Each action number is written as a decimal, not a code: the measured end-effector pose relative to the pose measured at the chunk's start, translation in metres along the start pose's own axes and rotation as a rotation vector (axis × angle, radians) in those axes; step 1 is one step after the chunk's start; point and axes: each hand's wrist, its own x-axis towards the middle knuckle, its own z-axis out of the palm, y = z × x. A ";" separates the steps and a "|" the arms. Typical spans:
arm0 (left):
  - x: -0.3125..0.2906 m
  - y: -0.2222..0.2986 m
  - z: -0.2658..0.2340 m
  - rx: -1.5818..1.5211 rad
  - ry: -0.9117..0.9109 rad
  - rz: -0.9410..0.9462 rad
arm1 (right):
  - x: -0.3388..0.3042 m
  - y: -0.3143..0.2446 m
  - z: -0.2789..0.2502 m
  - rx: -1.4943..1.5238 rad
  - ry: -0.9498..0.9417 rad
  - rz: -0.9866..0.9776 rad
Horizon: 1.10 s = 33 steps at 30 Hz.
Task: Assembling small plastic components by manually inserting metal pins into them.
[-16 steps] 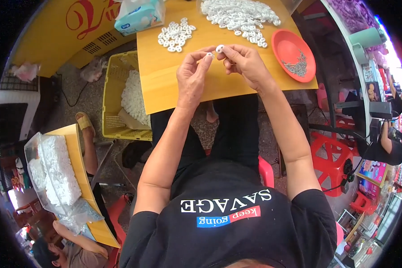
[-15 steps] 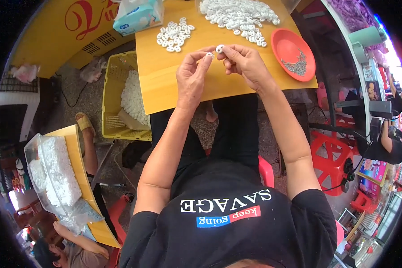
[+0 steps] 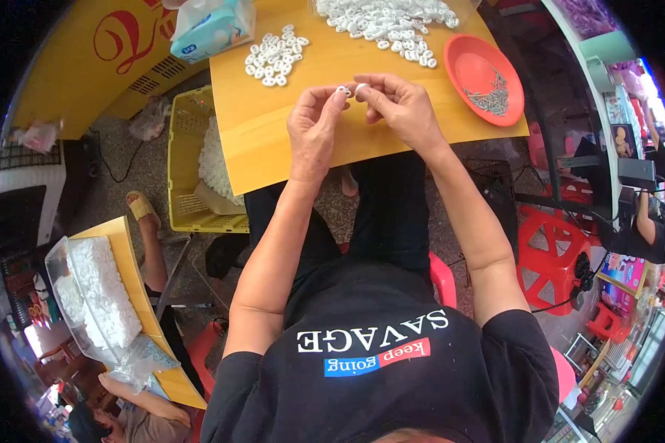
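Above the near part of the yellow table, my left hand point(image 3: 314, 129) pinches a small white plastic piece with holes point(image 3: 344, 91) between thumb and fingertips. Close beside it, my right hand point(image 3: 405, 114) pinches another small white piece point(image 3: 360, 89), largely covered by the thumb. The two pieces nearly meet; whether they touch is too small to tell. A small pile of white two-hole oval pieces point(image 3: 275, 54) lies beyond my left hand. Past my right hand spreads a larger heap of like pieces point(image 3: 384, 18). A red plate point(image 3: 465, 55) right of my hands holds thin metal pins point(image 3: 493, 96).
A blue tissue pack point(image 3: 213, 33) sits at the table's far left. Below the table's left edge stands a yellow crate point(image 3: 181, 162) of white pieces. Farther left, a clear bin point(image 3: 89, 295) rests on another table beside a person point(image 3: 137, 406). Red stools point(image 3: 550, 258) stand at right.
My hands stay together, and the white pieces have turned slightly in my fingers. The right thumb now covers more of its piece. The whole view has shifted a little.
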 end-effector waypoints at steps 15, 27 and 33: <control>0.002 -0.009 -0.005 -0.058 -0.016 -0.021 | -0.002 0.008 0.010 -0.018 0.105 -0.105; 0.002 -0.009 -0.005 -0.072 -0.045 -0.053 | -0.001 0.006 0.001 0.179 0.000 -0.085; 0.002 -0.009 -0.006 -0.041 -0.048 -0.058 | -0.002 0.005 0.003 0.152 -0.002 -0.086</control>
